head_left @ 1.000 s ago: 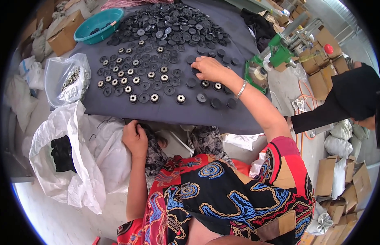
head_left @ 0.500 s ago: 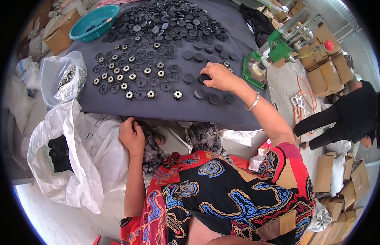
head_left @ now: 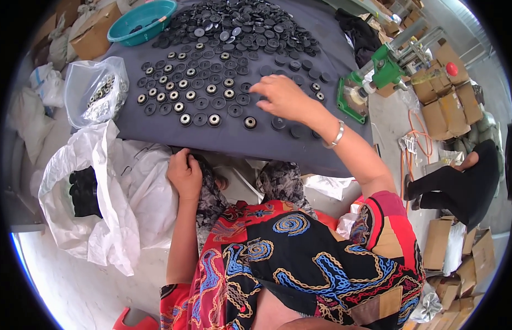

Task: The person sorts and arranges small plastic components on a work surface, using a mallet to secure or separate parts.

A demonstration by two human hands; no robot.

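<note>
My right hand [head_left: 282,99] hovers low over the dark-covered table [head_left: 157,129], thumb and fingers apart, with nothing visible between them. Its fingertips are beside a black round wheel piece [head_left: 245,87] at the right end of the laid-out rows. Several of these pieces carry a metal bearing in the centre, such as the one [head_left: 250,122] near the front. Plain black discs [head_left: 278,123] lie under and around my right hand, which partly hides them. My left hand [head_left: 185,173] is at the table's front edge with curled fingers; what they grip, if anything, is hidden.
A heap of black discs [head_left: 234,27] covers the far table. At left are a teal basin [head_left: 140,34], a clear bag of bearings [head_left: 94,93] and a white sack [head_left: 110,214]. A green hand press [head_left: 352,99] stands right. Behind it, a person [head_left: 470,181] bends near cardboard boxes [head_left: 451,113].
My right hand has left the black disc it was gripping, moved left and opened. My left hand stays at the table edge. The view has shifted slightly, and the person at right bends lower.
</note>
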